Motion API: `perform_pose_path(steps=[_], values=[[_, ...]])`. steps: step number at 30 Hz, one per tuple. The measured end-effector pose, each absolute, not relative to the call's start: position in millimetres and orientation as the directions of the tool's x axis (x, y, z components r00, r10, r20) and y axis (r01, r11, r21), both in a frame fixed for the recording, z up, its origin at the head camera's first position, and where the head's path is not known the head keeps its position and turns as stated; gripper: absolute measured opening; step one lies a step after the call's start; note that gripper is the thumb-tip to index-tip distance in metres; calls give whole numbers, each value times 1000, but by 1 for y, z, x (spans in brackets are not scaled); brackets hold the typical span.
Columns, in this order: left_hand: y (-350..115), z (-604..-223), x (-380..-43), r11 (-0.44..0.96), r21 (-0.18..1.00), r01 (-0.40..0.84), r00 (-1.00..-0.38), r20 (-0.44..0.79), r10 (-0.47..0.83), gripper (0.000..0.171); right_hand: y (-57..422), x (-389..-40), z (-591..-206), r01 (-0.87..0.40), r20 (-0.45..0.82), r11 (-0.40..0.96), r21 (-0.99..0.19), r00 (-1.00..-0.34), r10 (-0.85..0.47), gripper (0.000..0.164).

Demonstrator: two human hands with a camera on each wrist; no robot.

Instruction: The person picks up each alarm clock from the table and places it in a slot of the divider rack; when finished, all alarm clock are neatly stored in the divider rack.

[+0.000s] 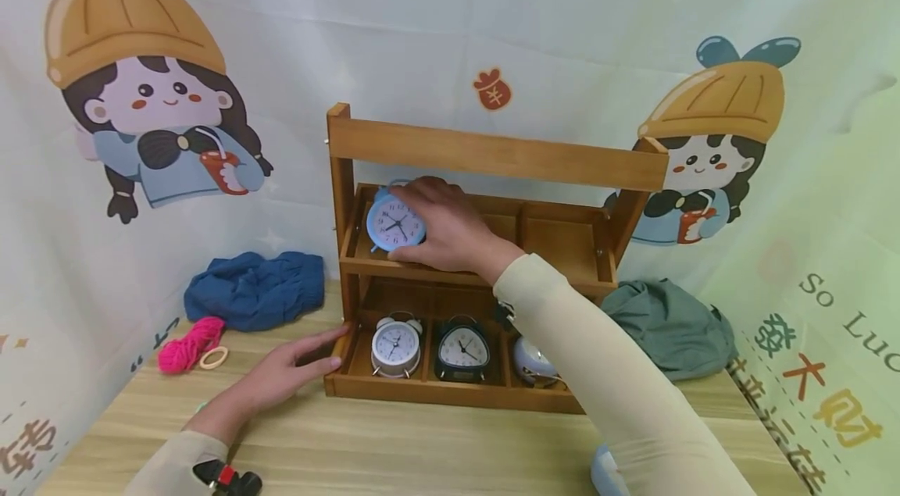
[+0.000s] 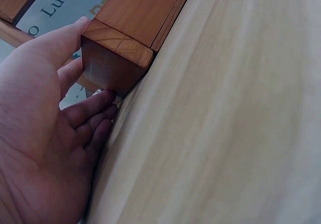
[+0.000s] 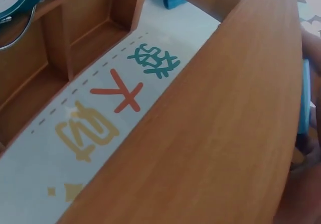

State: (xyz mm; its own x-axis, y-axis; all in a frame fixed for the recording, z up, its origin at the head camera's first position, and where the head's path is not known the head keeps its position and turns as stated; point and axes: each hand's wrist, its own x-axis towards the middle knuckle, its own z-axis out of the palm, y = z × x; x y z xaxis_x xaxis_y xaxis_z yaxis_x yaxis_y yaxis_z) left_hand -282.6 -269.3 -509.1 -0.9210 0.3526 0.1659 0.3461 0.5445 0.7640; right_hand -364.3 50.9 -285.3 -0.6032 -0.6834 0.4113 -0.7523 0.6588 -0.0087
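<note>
A wooden two-tier shelf (image 1: 492, 152) stands on the table. My right hand (image 1: 453, 226) grips a light blue alarm clock (image 1: 395, 223) in the upper tier's left compartment, with its dial facing forward. At the lower tier's left end, my left hand (image 1: 298, 367) holds the wooden end piece (image 2: 118, 58) between thumb and fingers. Below sit a white alarm clock (image 1: 396, 346), a black alarm clock (image 1: 462, 349) and a pale purple clock (image 1: 533, 362), each in its own compartment; my right sleeve partly hides the last. The shelf's wood mostly covers my right hand in the right wrist view.
Blue cloth (image 1: 256, 289) lies left of the shelf, near pink yarn (image 1: 191, 344) and a wooden ring (image 1: 214, 358). Grey-green cloth (image 1: 668, 328) is on the right. A light blue object (image 1: 606, 471) shows partly beside my right sleeve. A printed curtain (image 1: 436, 27) hangs behind.
</note>
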Motion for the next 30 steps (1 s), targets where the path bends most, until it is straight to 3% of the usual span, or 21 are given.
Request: perform_pose_path(steps=[12,19,30], values=[[-270,-509,-282,555,758,342,-924,164,345,60,51,-361,-293,-748,345,662,54,-608,-715,96],[-270,-510,-280,541,764,352,-920,176,349,59,64,-349,-298,-764,354,644,-34,-612,-707,104],[-269,-510,-283,560,757,336,-926,157,342,61,152,-286,-325,-775,379,606,-179,-623,-685,106]])
